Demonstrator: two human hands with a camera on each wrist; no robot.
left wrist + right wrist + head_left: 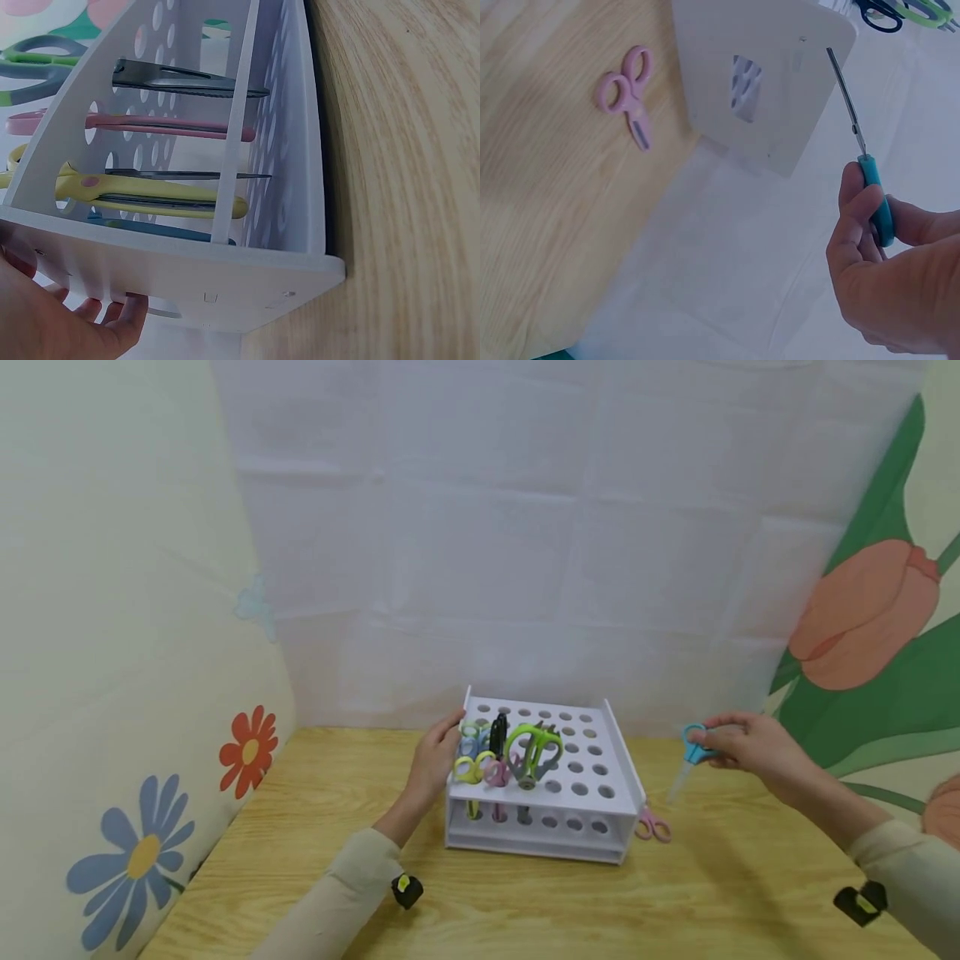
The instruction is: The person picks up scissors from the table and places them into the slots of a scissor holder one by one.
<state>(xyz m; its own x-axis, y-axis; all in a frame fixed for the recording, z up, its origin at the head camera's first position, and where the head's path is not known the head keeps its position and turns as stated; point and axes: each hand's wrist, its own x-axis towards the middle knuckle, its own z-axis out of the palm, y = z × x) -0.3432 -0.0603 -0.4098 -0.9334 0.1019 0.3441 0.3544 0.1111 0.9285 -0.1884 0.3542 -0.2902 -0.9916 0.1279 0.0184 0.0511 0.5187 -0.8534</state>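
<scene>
A white rack (517, 835) with rows of round holes stands on the table. My left hand (437, 756) holds its left side panel; in the left wrist view the bent fingertips (133, 307) lie against that panel. Off to the right of the rack, my right hand (750, 745) pinches blue-handled scissors (697, 745) by the handles, blades pointing down and clear of the rack. Green-and-grey scissors (534, 747), yellow scissors (150, 191), pink scissors (172, 126) and black-handled scissors (498, 735) stand in the rack's left holes. Bluish handles (469, 743) show behind them.
Another pair of pink scissors (634, 97) lies on the wooden table (540, 910) beside the rack's right side. A white cloth (480, 568) hangs behind, with flower-patterned sheets at left (135, 677) and right (862, 618).
</scene>
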